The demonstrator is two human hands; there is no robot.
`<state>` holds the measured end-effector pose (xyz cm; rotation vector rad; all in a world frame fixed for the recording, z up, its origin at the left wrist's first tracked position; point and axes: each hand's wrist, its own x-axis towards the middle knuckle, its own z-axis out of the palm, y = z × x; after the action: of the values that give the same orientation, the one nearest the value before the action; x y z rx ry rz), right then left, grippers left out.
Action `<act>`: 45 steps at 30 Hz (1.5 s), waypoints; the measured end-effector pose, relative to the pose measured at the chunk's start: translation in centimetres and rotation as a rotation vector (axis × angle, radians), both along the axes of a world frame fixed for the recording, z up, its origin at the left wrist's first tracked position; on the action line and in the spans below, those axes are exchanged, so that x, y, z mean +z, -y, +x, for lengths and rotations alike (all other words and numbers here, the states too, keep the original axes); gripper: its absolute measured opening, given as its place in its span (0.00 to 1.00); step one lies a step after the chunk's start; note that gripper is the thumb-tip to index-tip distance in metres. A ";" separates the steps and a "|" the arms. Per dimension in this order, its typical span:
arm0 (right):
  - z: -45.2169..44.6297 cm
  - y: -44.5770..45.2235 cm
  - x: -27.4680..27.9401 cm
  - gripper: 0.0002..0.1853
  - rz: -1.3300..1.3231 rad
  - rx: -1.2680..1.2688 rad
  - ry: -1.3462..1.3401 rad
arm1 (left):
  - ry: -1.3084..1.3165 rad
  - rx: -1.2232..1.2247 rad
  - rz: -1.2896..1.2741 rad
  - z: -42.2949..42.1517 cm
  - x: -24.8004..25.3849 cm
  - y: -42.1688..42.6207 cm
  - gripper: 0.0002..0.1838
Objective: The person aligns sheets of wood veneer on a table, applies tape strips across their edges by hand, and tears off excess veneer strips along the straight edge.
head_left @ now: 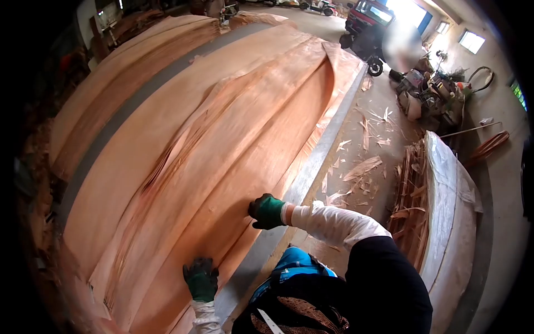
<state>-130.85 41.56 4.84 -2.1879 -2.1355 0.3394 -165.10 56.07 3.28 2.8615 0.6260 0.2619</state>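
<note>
Large thin sheets of reddish-tan wood veneer [222, 161] lie in overlapping, rippled layers on a long table with a grey metal edge [303, 183]. Both my hands wear green gloves with dark fingers. My left hand [201, 280] rests on the near part of the veneer, palm down and fingers spread. Farther along, by the table's edge, my right hand [267, 211] has its fingers curled at the border of a sheet and appears to pinch it; its fingertips are partly hidden against the wood.
Right of the table, veneer scraps [364, 167] litter the floor. A veneer stack [409, 206] stands there beside white plastic wrapping [442, 195]. Farther back are a cluttered pile [434, 92], a red vehicle [367, 19] and a blurred shape. A grey strip [128, 106] crosses the far side.
</note>
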 end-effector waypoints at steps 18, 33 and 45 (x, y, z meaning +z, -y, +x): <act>30.2 -7.0 2.2 0.12 0.283 0.126 -0.420 | -0.291 0.560 -0.101 5.6 0.3 3.4 0.19; 43.7 -35.2 7.8 0.27 0.135 0.149 0.169 | -0.359 0.735 0.100 8.6 -2.2 5.0 0.22; 46.7 -40.1 5.1 0.14 -0.002 0.341 0.137 | -0.488 0.876 -0.026 10.8 -1.3 3.9 0.23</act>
<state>-84.14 81.62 9.99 -1.8918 -2.5852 0.2134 -154.26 52.15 1.95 2.4289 1.9211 -0.3406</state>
